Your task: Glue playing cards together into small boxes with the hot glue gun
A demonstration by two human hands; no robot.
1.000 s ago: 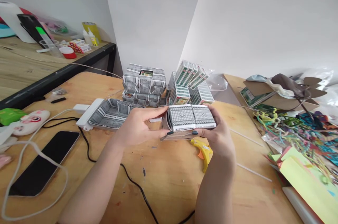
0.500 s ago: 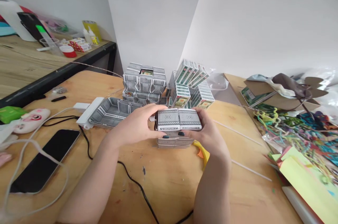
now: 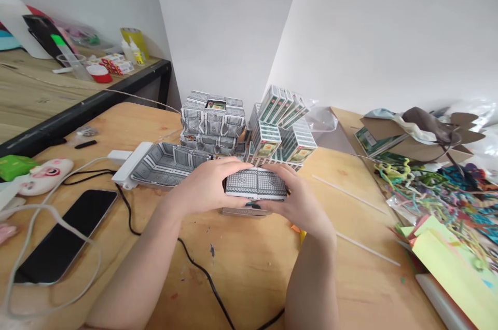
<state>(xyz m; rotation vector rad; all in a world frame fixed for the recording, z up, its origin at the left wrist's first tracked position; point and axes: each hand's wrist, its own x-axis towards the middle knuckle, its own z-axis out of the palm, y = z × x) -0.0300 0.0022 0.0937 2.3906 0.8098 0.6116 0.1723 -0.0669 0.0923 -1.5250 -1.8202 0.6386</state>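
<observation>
Both hands hold one grey-and-white patterned card block (image 3: 254, 183) above the wooden table (image 3: 241, 267). My left hand (image 3: 210, 184) wraps its left end, and my right hand (image 3: 291, 190) grips its right end. The thumbs meet along the block's near side; the other fingers lie behind its top edge. Under the block, more patterned card shows. Left of it lies an open tray (image 3: 167, 164) folded from the same card. Behind stands a patterned card stack (image 3: 213, 117), and beside that are several green-and-white card boxes (image 3: 266, 140), some leaning.
A white power strip (image 3: 134, 164) and black cable run left of the hands, near a phone (image 3: 68, 236). Two thin white sticks (image 3: 368, 248) lie right. Colourful pipe cleaners (image 3: 447, 195), paper sheets (image 3: 455, 267) and an open carton (image 3: 420, 146) are further right.
The block has moved slightly left and down. My right hand has shifted left, bringing the two thumbs together. The yellow item by my right wrist is now mostly covered.
</observation>
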